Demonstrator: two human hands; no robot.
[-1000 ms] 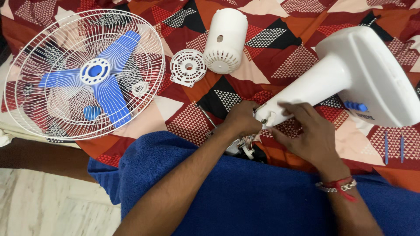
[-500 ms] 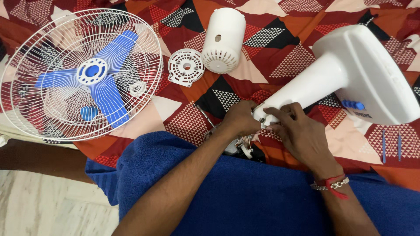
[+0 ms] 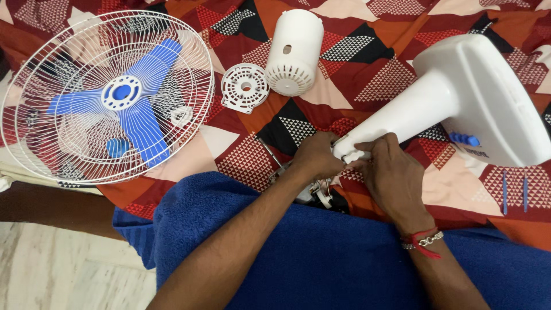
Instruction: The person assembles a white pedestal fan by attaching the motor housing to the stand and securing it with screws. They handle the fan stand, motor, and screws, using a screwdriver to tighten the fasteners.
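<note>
Patterned bedsheet [image 3: 367, 69]; both hands [image 3: 396, 178] pinch fan stand neck [image 3: 402, 117]

Bed [image 3: 367, 63] covered by sheet [image 3: 241, 155] in red, orange, black, cream triangles. Blue towel [image 3: 321, 258] at near edge. Pale marble floor [image 3: 63, 275] lower left. Even, soft light.

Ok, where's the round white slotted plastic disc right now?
In the head view, the round white slotted plastic disc lies on the patterned bedsheet, between the white wire fan cage and the white cylindrical motor cover.
</note>
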